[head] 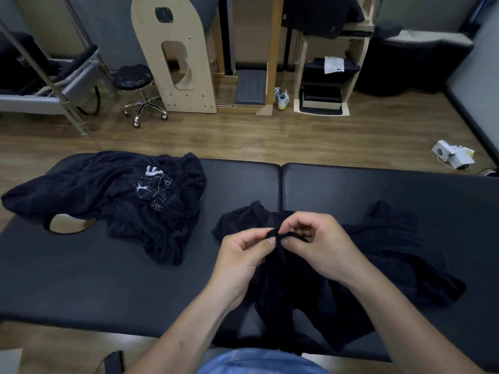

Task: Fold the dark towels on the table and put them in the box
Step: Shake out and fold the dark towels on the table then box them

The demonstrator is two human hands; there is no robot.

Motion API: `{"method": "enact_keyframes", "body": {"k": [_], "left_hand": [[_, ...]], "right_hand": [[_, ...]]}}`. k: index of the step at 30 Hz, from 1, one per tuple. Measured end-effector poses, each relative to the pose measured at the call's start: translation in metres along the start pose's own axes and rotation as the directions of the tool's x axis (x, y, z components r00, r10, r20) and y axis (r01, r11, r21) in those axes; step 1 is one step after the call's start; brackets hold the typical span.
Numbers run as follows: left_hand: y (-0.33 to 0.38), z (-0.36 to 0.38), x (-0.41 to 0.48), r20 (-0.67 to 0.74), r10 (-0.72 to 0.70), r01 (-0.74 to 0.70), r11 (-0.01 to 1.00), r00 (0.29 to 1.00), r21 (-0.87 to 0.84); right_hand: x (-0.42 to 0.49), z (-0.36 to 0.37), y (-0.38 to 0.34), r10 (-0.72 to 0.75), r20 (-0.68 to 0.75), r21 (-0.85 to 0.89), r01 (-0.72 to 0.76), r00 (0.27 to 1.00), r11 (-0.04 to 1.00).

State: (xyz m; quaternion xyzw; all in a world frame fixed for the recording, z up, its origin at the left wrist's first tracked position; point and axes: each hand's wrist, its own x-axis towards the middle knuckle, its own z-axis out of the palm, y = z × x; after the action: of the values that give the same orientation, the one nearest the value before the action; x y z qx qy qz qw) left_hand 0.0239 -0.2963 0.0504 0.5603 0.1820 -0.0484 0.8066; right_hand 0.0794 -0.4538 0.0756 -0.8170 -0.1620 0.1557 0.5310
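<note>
Dim, even light is falling from above, casting faint shadows. The padded table (351, 190) is carrying a dull sheen (soft, spread out) along its far edge. The dark towel (391, 252) is losing its folds, probably underexposed. Wide-angle distortion is bowing the edges.

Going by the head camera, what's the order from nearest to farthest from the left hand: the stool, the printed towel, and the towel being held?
1. The held towel: pinched in the left hand, right in front of the person.
2. The printed towel: crumpled on the left side of the table.
3. The stool: on the floor beyond the table, far left.
</note>
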Motion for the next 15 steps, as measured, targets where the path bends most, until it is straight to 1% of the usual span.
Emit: {"method": "enact_keyframes", "body": {"k": [3,4,5,7,8,10,13,15], "left_hand": [[-0.012,-0.009,-0.008,0.049,-0.007,0.007,1.0,0.999,0.002],[-0.016,-0.013,-0.011,0.032,0.011,-0.011,1.0,0.999,0.005],[-0.019,-0.016,-0.012,-0.003,0.029,-0.029,0.999,1.0,0.013],[-0.024,-0.024,-0.013,-0.102,0.048,-0.045,0.998,0.994,0.035],[-0.025,-0.027,-0.012,-0.129,0.059,-0.053,0.997,0.99,0.047],[-0.023,-0.028,-0.01,-0.161,0.075,-0.065,0.996,0.984,0.064],[-0.019,-0.024,-0.008,-0.181,0.101,-0.089,0.993,0.978,0.071],[-0.017,-0.022,-0.007,-0.189,0.115,-0.106,0.993,0.975,0.057]], "right_hand": [[-0.004,0.015,0.006,0.005,-0.04,-0.169,-0.012,0.999,0.986],[-0.006,0.021,0.007,0.012,-0.05,-0.207,-0.022,0.999,0.978],[-0.008,0.027,0.008,0.023,-0.048,-0.215,-0.033,0.999,0.976],[-0.01,0.038,0.011,0.038,-0.021,-0.183,-0.041,0.999,0.982],[-0.01,0.041,0.012,0.037,-0.007,-0.167,-0.037,0.999,0.985],[-0.009,0.041,0.013,0.026,-0.008,-0.168,-0.027,1.0,0.985],[-0.008,0.035,0.019,0.012,-0.052,-0.23,-0.023,0.999,0.973],[-0.01,0.031,0.028,-0.001,-0.039,-0.29,-0.01,0.999,0.957]]}}
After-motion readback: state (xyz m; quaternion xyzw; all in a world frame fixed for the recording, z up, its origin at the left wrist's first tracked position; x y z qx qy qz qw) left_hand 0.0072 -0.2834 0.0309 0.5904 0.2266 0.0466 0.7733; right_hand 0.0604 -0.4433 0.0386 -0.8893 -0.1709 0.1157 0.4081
